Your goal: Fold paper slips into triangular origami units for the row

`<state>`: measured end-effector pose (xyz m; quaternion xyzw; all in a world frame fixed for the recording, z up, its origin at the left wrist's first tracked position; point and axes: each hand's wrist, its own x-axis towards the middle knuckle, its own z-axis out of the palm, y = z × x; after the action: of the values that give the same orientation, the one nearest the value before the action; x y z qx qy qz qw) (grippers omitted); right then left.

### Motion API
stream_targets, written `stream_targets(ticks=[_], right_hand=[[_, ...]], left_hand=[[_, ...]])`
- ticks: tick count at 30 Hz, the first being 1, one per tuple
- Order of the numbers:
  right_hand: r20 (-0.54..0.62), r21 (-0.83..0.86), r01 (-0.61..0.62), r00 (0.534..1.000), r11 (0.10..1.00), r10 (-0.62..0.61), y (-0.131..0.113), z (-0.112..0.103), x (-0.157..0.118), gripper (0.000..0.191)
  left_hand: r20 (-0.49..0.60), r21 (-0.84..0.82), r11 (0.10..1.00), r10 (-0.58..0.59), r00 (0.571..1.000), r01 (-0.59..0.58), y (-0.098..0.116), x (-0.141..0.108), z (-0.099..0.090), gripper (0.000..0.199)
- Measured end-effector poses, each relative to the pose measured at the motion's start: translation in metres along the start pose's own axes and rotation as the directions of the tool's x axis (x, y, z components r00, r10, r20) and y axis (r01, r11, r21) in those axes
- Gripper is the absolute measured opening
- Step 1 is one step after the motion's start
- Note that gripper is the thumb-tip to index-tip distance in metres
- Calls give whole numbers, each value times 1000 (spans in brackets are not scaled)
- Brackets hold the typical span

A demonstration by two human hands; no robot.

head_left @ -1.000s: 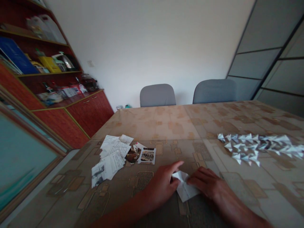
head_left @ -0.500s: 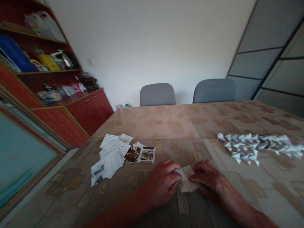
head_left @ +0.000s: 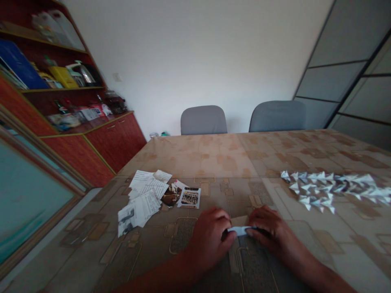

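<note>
Paper (head_left: 240,230): white. Sheets (head_left: 148,205): white, black printed lines. Card (head_left: 190,198): white border, dark picture. Folded pieces (head_left: 325,188): white, grey-marked. Tablecloth (head_left: 220,156): beige, brown rectangles, some with tan outlines. Chairs (head_left: 203,121): grey. Wall (head_left: 195,53): off-white. Cabinet (head_left: 116,142): red-brown, yellow edging. Folder (head_left: 21,63): blue. Box (head_left: 63,76): yellow. Panels (head_left: 324,81): grey, dark bars.

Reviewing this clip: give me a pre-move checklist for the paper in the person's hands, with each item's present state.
1. Left hand has hold of the white paper: ok, thumb and fingers at its left end.
2. Right hand has hold too: ok, at the right end.
3. Paper's edges line up: cannot tell, the fingers hide both ends.
4. Loose sheets out of the hands' way: ok, they lie apart, beyond the left hand to the left.
5. Folded pieces untouched by the right hand: ok, they lie apart, farther right on the table.
</note>
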<state>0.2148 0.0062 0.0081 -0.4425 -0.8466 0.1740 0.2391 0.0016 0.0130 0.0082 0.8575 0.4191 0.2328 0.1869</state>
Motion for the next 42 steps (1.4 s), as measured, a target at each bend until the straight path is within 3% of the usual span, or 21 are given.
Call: stream_targets(ticks=[5, 7, 10, 12, 15, 26, 36, 42], right_hand=[[-107, -87, -123, 988, 989, 114, 7, 12, 4, 20], [-144, -132, -160, 979, 978, 141, 9, 17, 4, 17], [-162, -187, -177, 976, 966, 147, 10, 22, 3, 17], [-159, -213, -177, 977, 961, 145, 9, 22, 3, 17], [-145, -236, -200, 975, 951, 170, 5, 21, 4, 15], [-132, -279, -249, 967, 927, 220, -6, 18, 7, 16], [-190, -324, -201, 971, 924, 145, -2, 21, 6, 18], [-183, -327, -226, 968, 918, 174, -2, 22, 6, 18]], left_hand=[[-21, 90, 991, -99, 995, 100, 2, 2, 1, 6], [-43, 145, 986, -71, 997, 77, 2, -1, 0, 9], [-37, 276, 956, 114, 993, -100, 2, -6, -1, 11], [7, 342, 907, 259, 966, -246, 3, -10, -1, 10], [70, 381, 855, 353, 933, -352, 3, -14, 1, 16], [123, 448, 822, 333, 935, -352, 0, -16, 4, 21], [148, 456, 826, 298, 943, -333, -2, -18, 10, 20], [145, 472, 817, 300, 943, -332, 3, -18, 8, 19]])
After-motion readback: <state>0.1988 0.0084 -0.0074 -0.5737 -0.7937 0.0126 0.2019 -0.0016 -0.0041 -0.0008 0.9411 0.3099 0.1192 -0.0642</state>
